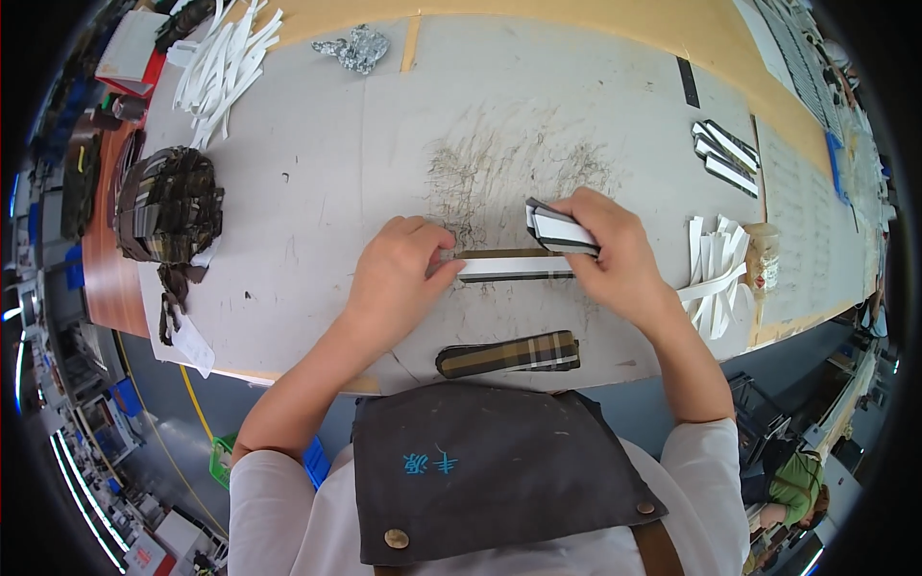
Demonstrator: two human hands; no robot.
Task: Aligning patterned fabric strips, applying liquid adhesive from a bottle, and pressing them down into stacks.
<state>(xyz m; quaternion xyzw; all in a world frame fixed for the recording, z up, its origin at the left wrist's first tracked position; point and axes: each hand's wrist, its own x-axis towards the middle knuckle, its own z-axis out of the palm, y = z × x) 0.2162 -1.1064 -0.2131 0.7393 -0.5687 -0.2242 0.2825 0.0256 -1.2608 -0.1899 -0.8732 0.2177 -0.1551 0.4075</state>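
A plaid fabric strip with a white band along it (514,267) stretches left to right on the table between my hands. My left hand (399,274) is closed, with thumb and fingers pinching the strip's left end. In my right hand (619,250) is a small bundle of white-and-dark strips (560,230), gripped between thumb and fingers. That hand also covers the right end of the flat strip; whether it presses on it is hidden. Nearer to me, by the table's front edge, lies a stack of brown plaid strips (509,353).
Tied plaid fabric pieces (168,206) lie at the left. White strips (226,72) are piled far left, more white strips (713,278) at right beside a jar (762,257). White-and-dark strips (725,158) and crumpled silvery material (355,48) lie farther back on the table (317,173).
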